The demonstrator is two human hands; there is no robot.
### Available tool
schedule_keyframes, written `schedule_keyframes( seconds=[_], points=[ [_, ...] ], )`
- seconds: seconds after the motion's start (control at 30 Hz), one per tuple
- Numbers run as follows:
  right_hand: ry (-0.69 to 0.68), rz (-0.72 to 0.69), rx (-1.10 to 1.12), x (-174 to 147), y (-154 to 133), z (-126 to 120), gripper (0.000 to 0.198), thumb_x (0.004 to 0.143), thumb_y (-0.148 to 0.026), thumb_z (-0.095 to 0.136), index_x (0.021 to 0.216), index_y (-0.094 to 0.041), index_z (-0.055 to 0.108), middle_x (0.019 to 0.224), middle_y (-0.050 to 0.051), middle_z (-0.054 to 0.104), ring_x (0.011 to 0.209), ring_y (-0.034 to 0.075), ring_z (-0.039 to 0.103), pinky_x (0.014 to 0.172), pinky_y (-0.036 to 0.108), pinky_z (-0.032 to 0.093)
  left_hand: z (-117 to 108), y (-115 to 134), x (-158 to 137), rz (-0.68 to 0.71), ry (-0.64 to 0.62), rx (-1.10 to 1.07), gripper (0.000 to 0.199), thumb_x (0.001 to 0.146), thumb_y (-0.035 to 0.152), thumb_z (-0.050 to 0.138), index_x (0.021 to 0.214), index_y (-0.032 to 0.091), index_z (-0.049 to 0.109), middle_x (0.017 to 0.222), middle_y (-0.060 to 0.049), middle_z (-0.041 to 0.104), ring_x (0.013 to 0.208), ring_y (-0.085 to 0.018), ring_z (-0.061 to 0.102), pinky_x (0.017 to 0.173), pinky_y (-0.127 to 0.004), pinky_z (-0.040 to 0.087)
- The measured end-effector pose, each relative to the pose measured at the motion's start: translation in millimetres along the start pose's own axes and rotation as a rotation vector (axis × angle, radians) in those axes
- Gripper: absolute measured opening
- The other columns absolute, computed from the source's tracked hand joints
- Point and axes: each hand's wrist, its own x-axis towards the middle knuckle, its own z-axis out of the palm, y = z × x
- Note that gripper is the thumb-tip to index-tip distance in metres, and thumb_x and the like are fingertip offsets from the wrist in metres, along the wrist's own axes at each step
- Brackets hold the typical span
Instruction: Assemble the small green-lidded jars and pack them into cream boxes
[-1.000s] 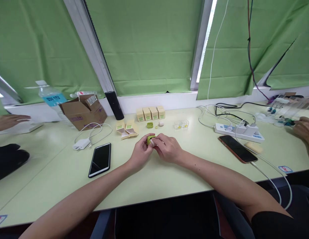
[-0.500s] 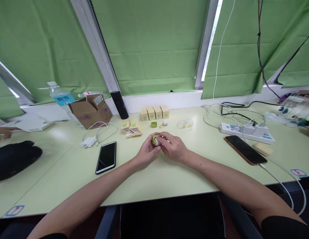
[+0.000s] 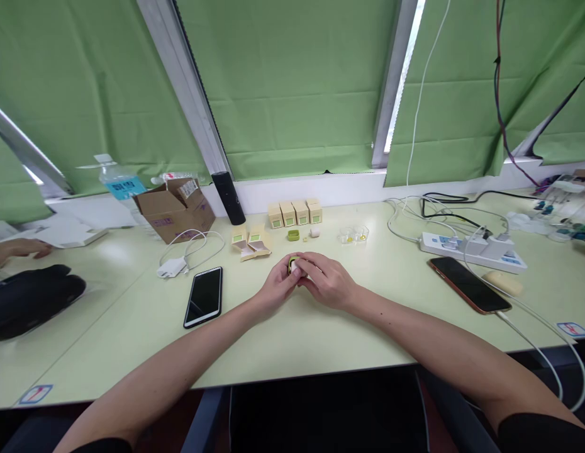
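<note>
My left hand [image 3: 275, 284] is closed round a small rounded green-and-white item [image 3: 293, 264], its thumb lying against the white part. From the other side, the fingers of my right hand [image 3: 329, 281] press on the same item, covering much of it. Just beyond my hands lie a small green open shell [image 3: 293, 235], a short white cylinder [image 3: 314, 233] and a tiny yellowish bit [image 3: 305, 240]. A clear plastic tray [image 3: 353, 235] with small yellow pieces is to their right. Opened pale-yellow cartons [image 3: 251, 243] lie to their left.
Several small cartons [image 3: 295, 214] stand in a row at the back. One phone [image 3: 204, 297] lies left, another phone [image 3: 469, 285] right, near a power strip [image 3: 474, 251]. A cardboard box [image 3: 177, 211] and black cylinder [image 3: 229, 198] stand back left. Another person's hand [image 3: 23, 250] is far left.
In my hands the green-and-white item has turned slightly, and my left thumb now sits higher against it. The whole view has shifted a little. At far left the other person's hand reaches further in.
</note>
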Motion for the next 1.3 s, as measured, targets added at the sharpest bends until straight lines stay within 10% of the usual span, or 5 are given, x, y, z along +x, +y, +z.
schedule_keyframes(
  seconds=[0.6, 0.93, 1.3],
  points=[
    [-0.058, 0.210, 0.146, 3, 8, -4, 0.040, 0.101, -0.025, 0.055, 0.140, -0.020, 0.050, 0.124, 0.015, 0.064, 0.113, 0.025, 0.066, 0.089, 0.040, 0.063, -11, 7, 7, 0.018, -0.004, -0.148, 0.043, 0.086, 0.031, 0.080, 0.125, 0.016, 0.070, 0.118, -0.013, 0.070, 0.109, -0.024, 0.064, 0.096, -0.035, 0.051],
    [-0.775, 0.968, -0.463, 17, 72, -40, 0.039, 0.103, -0.034, 0.051, 0.138, -0.018, 0.049, 0.109, 0.018, 0.075, 0.102, 0.033, 0.072, 0.081, 0.039, 0.049, -29, 9, 16, 0.122, 0.221, -0.088, 0.048, 0.080, 0.029, 0.085, 0.124, 0.018, 0.071, 0.113, -0.009, 0.074, 0.101, -0.020, 0.069, 0.102, -0.037, 0.051],
    [-0.850, 0.892, -0.403, 12, 69, -36, 0.025, 0.103, -0.033, 0.051, 0.120, -0.019, 0.059, 0.121, 0.017, 0.069, 0.105, 0.031, 0.070, 0.076, 0.035, 0.046, -29, 8, 14, 0.160, 0.238, -0.010, 0.057, 0.078, 0.034, 0.087, 0.130, 0.020, 0.068, 0.117, -0.010, 0.073, 0.107, -0.021, 0.068, 0.103, -0.036, 0.050]
  ],
)
